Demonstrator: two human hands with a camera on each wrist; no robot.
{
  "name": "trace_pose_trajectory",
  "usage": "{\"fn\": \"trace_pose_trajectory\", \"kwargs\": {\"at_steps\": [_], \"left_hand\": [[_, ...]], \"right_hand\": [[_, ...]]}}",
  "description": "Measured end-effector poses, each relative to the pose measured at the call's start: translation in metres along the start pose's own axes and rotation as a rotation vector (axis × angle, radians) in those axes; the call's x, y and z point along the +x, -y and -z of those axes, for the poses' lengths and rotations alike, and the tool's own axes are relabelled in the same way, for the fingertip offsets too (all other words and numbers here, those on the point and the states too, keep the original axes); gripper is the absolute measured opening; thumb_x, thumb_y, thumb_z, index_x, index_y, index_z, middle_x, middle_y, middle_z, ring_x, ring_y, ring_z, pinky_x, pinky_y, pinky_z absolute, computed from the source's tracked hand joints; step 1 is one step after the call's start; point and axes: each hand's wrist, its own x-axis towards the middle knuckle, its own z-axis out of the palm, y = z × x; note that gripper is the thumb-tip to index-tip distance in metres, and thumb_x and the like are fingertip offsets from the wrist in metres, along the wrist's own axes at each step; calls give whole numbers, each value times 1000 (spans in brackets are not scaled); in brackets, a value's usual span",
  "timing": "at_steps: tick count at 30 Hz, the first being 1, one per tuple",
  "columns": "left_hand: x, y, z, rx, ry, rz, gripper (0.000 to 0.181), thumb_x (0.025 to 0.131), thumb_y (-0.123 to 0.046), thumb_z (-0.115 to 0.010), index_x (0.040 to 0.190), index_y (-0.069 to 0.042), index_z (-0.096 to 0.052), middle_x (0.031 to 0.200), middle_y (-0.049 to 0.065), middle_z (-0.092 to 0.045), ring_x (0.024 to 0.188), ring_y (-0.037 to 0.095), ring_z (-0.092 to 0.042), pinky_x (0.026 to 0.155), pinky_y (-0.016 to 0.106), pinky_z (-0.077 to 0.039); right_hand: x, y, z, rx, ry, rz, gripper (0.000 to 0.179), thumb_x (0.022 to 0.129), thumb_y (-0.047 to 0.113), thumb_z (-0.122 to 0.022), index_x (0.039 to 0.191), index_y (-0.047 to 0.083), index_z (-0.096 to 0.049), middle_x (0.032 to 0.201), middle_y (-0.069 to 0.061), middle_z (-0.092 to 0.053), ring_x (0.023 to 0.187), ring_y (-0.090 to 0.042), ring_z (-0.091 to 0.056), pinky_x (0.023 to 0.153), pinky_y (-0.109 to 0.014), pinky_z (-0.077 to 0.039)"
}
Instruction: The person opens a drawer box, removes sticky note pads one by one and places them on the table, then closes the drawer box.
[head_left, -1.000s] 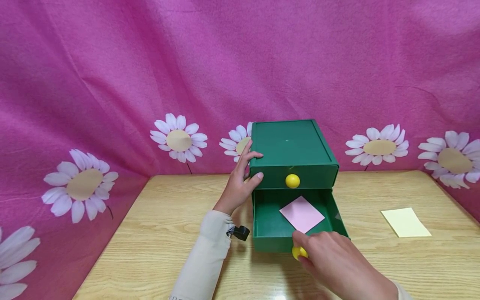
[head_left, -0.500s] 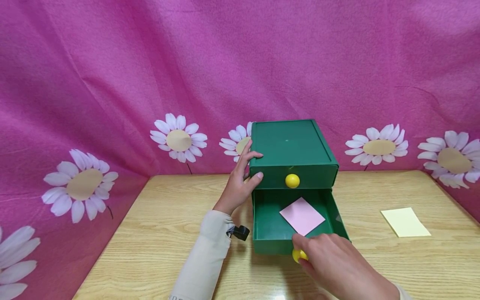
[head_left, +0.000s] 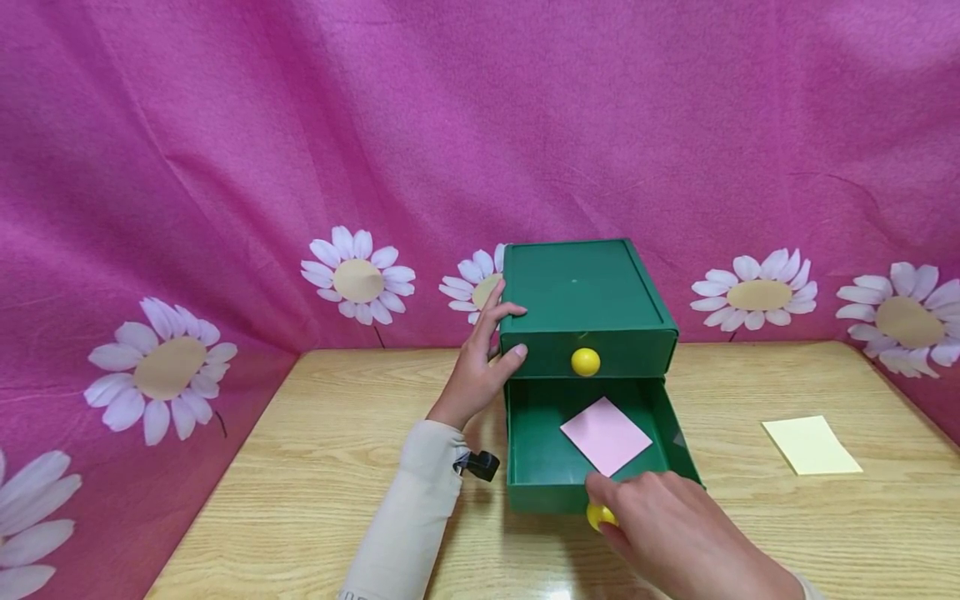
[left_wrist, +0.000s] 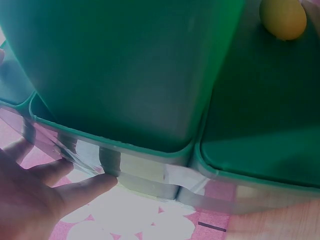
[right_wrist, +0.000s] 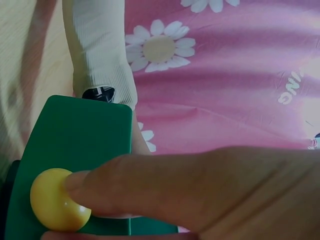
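Note:
A small green drawer unit (head_left: 577,279) with two drawers stands on the table. Its upper drawer is closed, with a yellow knob (head_left: 585,362) on the front. The lower drawer (head_left: 543,498) is pulled out, and a pink sticky note pad (head_left: 607,437) lies inside it. My right hand (head_left: 671,521) pinches the lower drawer's yellow knob (right_wrist: 52,200) between thumb and fingers. My left hand (head_left: 472,371) rests against the unit's left side, thumb at the front edge and a fingertip on the top. Its fingers (left_wrist: 87,192) show spread and fairly straight along the side wall.
To the right on the wooden table (head_left: 337,467) lies a pale yellow sticky note pad (head_left: 812,446). A pink cloth (head_left: 420,125) printed with white daisies hangs behind and at both sides of the table. A black clip-like device (head_left: 480,465) sits at the left wrist.
The lower drawer has slid slightly further toward me, with my right hand on its knob and the pink pad moving along. My left hand has stayed in place.

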Motion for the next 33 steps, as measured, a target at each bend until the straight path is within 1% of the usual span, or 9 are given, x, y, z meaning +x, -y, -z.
{"fn": "trace_pose_trajectory", "kwargs": {"at_steps": [4, 9, 12, 18, 23, 27, 29, 31, 33], "left_hand": [[0, 0, 0, -5, 0, -4, 45, 92, -18, -52, 136, -11, -44, 162, 5, -10, 146, 21, -14, 104, 67, -27], [1, 0, 1, -6, 1, -5, 45, 92, -18, -52, 136, -11, -44, 162, 5, -10, 146, 21, -14, 104, 67, -26], [1, 1, 1, -6, 1, 4, 45, 92, -18, -53, 136, -12, -44, 162, 3, -10, 146, 20, -14, 104, 66, -27], [0, 1, 1, -24, 6, 11, 45, 92, -18, -53, 136, -12, -44, 162, 2, -10, 146, 22, -14, 104, 66, -27], [0, 0, 0, -12, -1, 15, 45, 92, -18, -52, 135, -12, -44, 162, 3, -10, 146, 22, -15, 105, 64, -28], [0, 0, 1, -3, 1, 17, 44, 92, -18, -52, 136, -12, -44, 162, 2, -10, 146, 21, -15, 105, 62, -29], [0, 0, 1, -1, 2, 12, 44, 92, -18, -52, 136, -12, -44, 162, 3, -10, 146, 21, -15, 104, 63, -29], [0, 1, 0, -2, 2, 9, 44, 92, -17, -53, 136, -12, -44, 162, 3, -10, 146, 21, -15, 104, 63, -29], [0, 1, 0, -1, 2, 8, 45, 93, -17, -53, 136, -12, -44, 162, 3, -10, 146, 22, -14, 104, 64, -29]], "right_hand": [[0, 0, 1, 37, 25, -17, 25, 76, 24, -81, 91, 26, -62, 62, 19, -53, 54, 0, -48, 60, -21, -49], [-1, -3, 2, 100, 45, -5, 25, 76, 23, -81, 95, 25, -65, 66, 21, -56, 55, -1, -50, 64, -24, -53], [-1, -4, 2, 107, 52, 3, 25, 76, 25, -81, 96, 24, -65, 67, 21, -57, 55, 0, -50, 65, -25, -55], [-1, -4, 2, 118, 68, -3, 25, 76, 26, -81, 95, 26, -65, 68, 21, -58, 55, 0, -51, 66, -27, -56], [-2, -6, 3, 132, 80, 6, 27, 75, 26, -82, 97, 25, -66, 71, 21, -60, 59, -1, -52, 69, -31, -57], [-3, -9, 6, 163, 109, 18, 28, 74, 26, -82, 98, 24, -68, 78, 19, -64, 64, -1, -55, 72, -35, -58], [-4, -11, 8, 165, 103, 49, 26, 74, 28, -82, 96, 25, -68, 81, 19, -64, 67, -1, -56, 72, -36, -58], [-5, -14, 10, 158, 93, 86, 24, 74, 31, -81, 95, 27, -69, 82, 19, -63, 68, -1, -55, 70, -35, -58], [-7, -16, 13, 143, 75, 101, 23, 75, 34, -80, 94, 29, -68, 81, 21, -62, 68, -1, -54, 69, -32, -57]]}}
